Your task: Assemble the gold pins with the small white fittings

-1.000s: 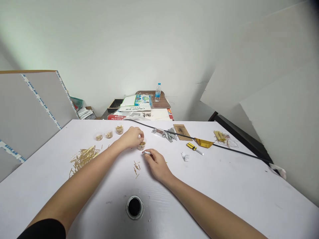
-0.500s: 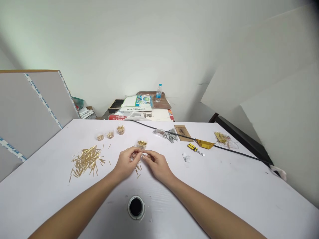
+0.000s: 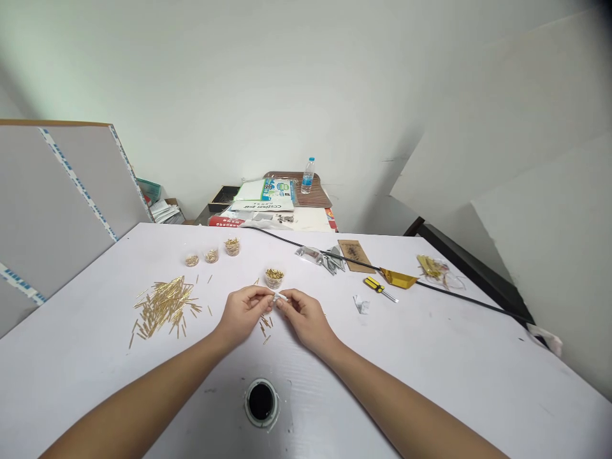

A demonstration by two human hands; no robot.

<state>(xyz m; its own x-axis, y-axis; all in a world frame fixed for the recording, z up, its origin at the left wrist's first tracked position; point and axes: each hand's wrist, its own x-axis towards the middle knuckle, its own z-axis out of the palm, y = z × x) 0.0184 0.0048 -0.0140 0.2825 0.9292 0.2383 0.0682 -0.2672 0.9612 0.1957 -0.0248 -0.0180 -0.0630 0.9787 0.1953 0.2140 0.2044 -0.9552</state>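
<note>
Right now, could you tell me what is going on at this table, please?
A person's left hand and right hand meet over a white table, pinching a small pale piece between the fingertips. A small cup of brass bits stands just beyond, a pile of brass pins lies to the left, and a screwdriver to the right.
</note>
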